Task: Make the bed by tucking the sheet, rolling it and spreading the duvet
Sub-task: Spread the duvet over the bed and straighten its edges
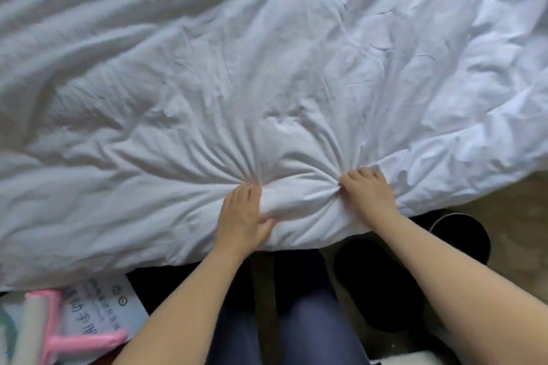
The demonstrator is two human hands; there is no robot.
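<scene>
1. At six o'clock in the head view, the white duvet point(267, 68) is gripped along its near edge by a person's left hand point(241, 216) and right hand point(369, 195).
2. The fingers point(354, 176) of both hands are clenched on bunched fabric, with creases fanning out from each grasp.
3. The paired hold is judged to serve for drawing the cover flat and square.
4. The duvet is spread from nine to three o'clock, and deep rumples are seen towards two o'clock.
5. A pink lint roller point(53, 323) and a printed leaflet point(112, 302) are seen at eight o'clock, just below the hem.
</scene>
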